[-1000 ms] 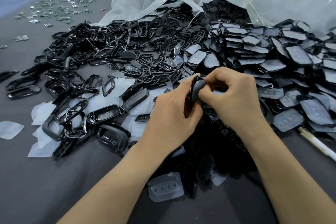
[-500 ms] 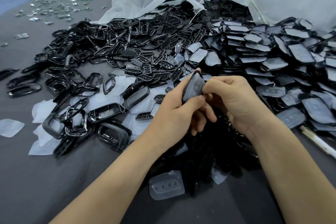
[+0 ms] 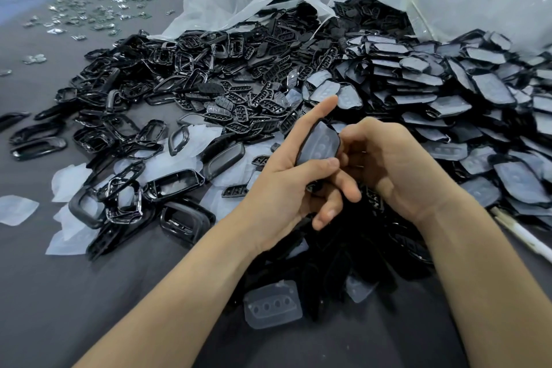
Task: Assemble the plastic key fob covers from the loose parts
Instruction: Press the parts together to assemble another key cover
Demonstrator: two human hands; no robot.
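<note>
Left hand (image 3: 280, 185) around fob cover (image 3: 321, 143)

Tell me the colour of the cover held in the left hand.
Black cover with frosted whitish face, head view.

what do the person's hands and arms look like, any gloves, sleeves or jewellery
Nothing is worn on either one. The left hand and the right hand have no gloves, and no rings show. The left forearm and the right forearm are uncovered down to the frame edge, with no sleeve, watch or bracelet in view. The fingernails that show are short and unpainted.
</note>
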